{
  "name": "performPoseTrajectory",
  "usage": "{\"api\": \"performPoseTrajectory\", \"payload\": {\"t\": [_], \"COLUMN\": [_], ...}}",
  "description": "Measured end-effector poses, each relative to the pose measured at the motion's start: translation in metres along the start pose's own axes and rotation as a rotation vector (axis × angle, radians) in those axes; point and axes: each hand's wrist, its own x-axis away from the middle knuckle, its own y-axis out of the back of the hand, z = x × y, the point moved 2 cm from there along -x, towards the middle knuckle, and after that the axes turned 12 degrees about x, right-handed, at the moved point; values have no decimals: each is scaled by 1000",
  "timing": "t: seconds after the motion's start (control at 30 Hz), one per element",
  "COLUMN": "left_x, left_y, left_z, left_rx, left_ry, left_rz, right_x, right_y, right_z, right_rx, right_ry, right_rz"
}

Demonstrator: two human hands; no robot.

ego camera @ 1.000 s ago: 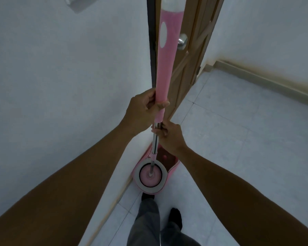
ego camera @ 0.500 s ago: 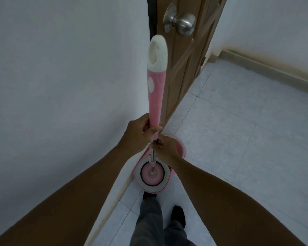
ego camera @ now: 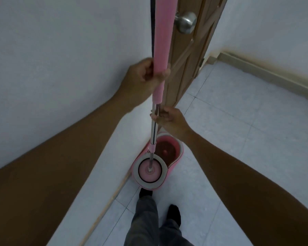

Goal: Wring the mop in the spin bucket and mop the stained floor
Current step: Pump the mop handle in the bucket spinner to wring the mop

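The left hand [ego camera: 146, 77] is clenched round the pink grip of the mop [ego camera: 163, 50], the right hand [ego camera: 169, 119] just below pinches its metal shaft, and the mop head sits in the bucket [ego camera: 176, 157] beneath both hands.

Pink mop grip [ego camera: 163, 50] w/ silver shaft [ego camera: 154, 128]; pink-white bucket [ego camera: 158, 164]; brown door [ego camera: 188, 55]; pale grey floor tiles [ego camera: 247, 139].

no readable text, no labels, no brands, no numbers anywhere in view
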Motion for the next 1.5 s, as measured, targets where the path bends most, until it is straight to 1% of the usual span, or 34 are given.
{"api": "performPoseTrajectory", "payload": {"t": [0.07,0.2,0.3,0.37,0.5,0.6,0.8,0.97,1.07,1.13,1.2,1.27,1.37,1.5], "left_x": [-12,-25,-22,-14,-1,8,34,62,76,82,82,77,58,18], "left_y": [1,4,3,4,6,3,5,11,12,12,12,12,12,11], "left_z": [-24,-46,-31,-14,14,32,67,97,115,124,129,123,97,49], "left_rx": [4,54,4,-10,-32,-50,-65,-100,-141,-143,-119,-105,-58,-48], "left_ry": [-53,-100,-21,22,27,47,78,154,219,291,340,331,255,133], "left_rz": [34,107,142,135,68,55,14,-18,21,75,114,106,73,112], "right_x": [-1,-2,-1,1,-2,-3,-4,1,6,12,15,15,6,-8], "right_y": [16,29,13,-1,-22,-35,-60,-94,-110,-116,-117,-112,-93,-49], "right_z": [13,27,13,-2,-22,-37,-59,-81,-94,-98,-101,-99,-87,-58], "right_rx": [-13,-3,-6,1,40,95,67,-39,-74,-36,-19,-34,-94,-131], "right_ry": [32,92,72,91,108,118,26,-181,-313,-328,-326,-310,-247,-72], "right_rz": [2,-96,-116,-113,-114,-116,-13,62,82,70,52,38,17,0]}}
